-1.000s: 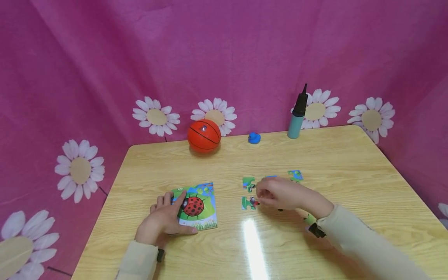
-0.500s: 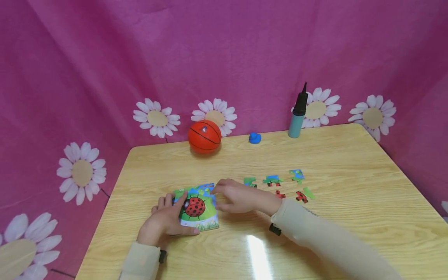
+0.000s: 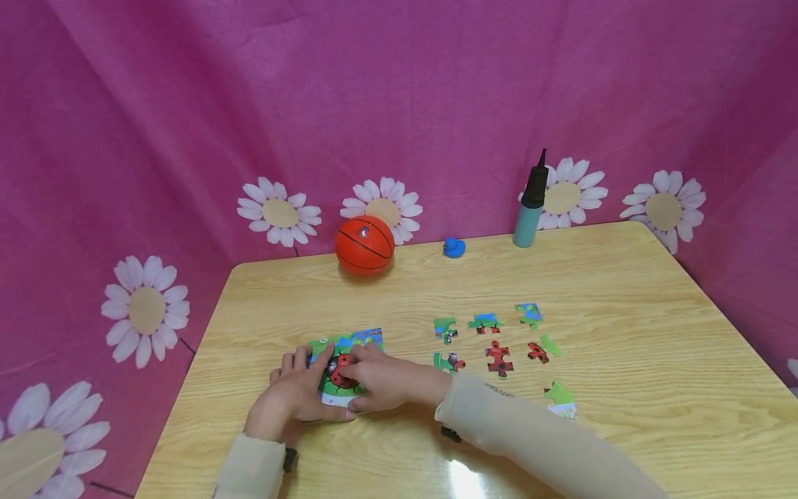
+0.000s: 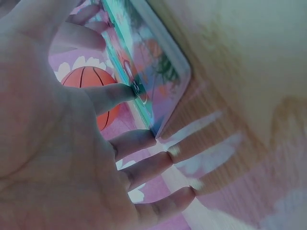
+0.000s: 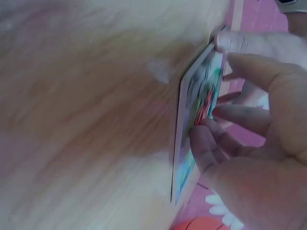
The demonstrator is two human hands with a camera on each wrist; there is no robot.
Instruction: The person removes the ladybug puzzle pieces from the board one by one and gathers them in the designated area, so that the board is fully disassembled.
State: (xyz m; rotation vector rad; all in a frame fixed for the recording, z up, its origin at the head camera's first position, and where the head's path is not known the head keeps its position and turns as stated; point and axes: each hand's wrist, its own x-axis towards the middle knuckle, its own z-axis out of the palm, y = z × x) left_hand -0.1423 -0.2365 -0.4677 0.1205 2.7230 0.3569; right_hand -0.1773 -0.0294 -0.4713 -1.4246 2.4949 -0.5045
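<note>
A puzzle board (image 3: pixel 337 400) with a ladybug picture lies on the table at the left, partly covered by both hands. My left hand (image 3: pixel 293 391) rests on its left side with fingers spread and the thumb along the near edge. My right hand (image 3: pixel 389 380) reaches over the board's right part, with fingertips touching the picture. In the right wrist view its thumb and bent fingers stand apart at the board (image 5: pixel 184 120), and no loose piece shows between them. Several puzzle pieces lie apart on the right, among them a red centre piece (image 3: pixel 499 360) and a green corner piece (image 3: pixel 561 400).
Along the table's back edge stand an orange basketball (image 3: pixel 364 245), a blue toy duck (image 3: pixel 454 248) and a teal hand pump (image 3: pixel 528 223) with a black nozzle. A pink flowered cloth (image 3: pixel 461 104) hangs behind the wooden table (image 3: pixel 623 333).
My right hand has moved left from the loose pieces onto the ladybug board, uncovering the red centre piece and the piece beside it. My left hand has stayed on the board.
</note>
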